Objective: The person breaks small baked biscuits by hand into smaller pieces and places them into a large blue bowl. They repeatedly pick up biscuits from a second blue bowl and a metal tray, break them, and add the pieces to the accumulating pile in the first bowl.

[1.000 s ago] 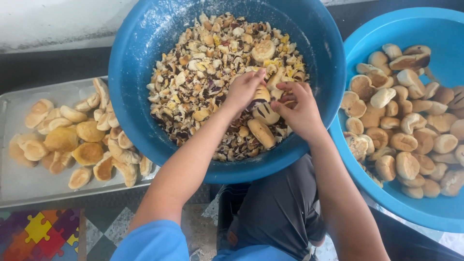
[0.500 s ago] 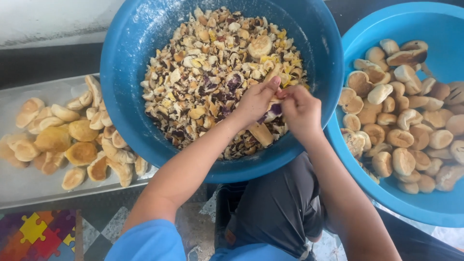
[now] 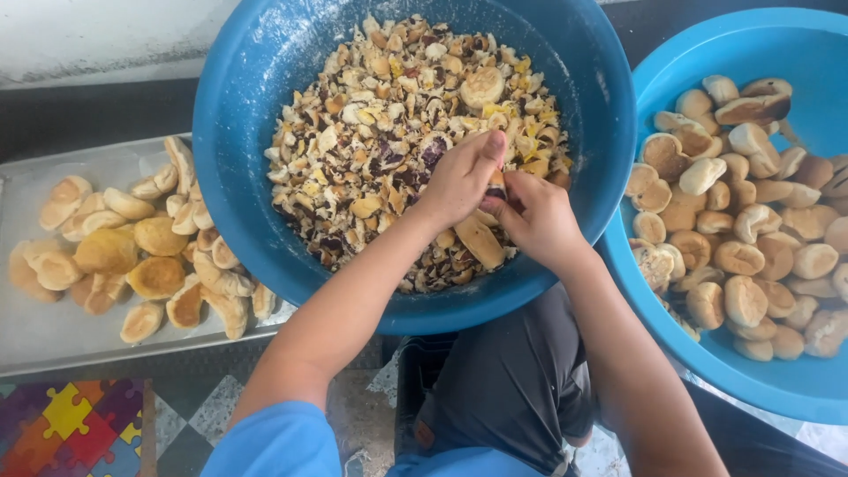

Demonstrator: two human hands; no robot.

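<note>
Three containers fill the frame. The large dark blue basin [image 3: 265, 221] takes up the upper centre and holds a heap of torn bread pieces [image 3: 389, 150], far too many and too small to count, pale, yellow and dark purple-brown mixed together. Two larger pieces show among them: a round bun top [image 3: 482, 87] near the upper right of the heap and a long crust piece [image 3: 480, 242] at its lower edge, just below the hands.

Both hands meet over the lower right part of the heap. The left hand [image 3: 459, 181] has its fingers curled and closed down, and the right hand [image 3: 534, 216] is closed too, its fingers pressed against the left. Together they pinch one small piece of bread [image 3: 496, 184], of which only a brown sliver shows between the fingertips. Both forearms run down to the lower edge of the frame.

A second basin, lighter blue [image 3: 768, 380], sits at the right edge, touching the dark one, and holds whole small buns [image 3: 742, 238], roughly three dozen in view, some cut off by the frame.

At the left lies one flat metal tray [image 3: 53, 340] with about two dozen halved and whole buns [image 3: 150, 252] piled toward its right side, against the dark basin.

In the lower left corner is one bright puzzle-patterned mat [image 3: 62, 424] on a tiled floor [image 3: 212, 397].
</note>
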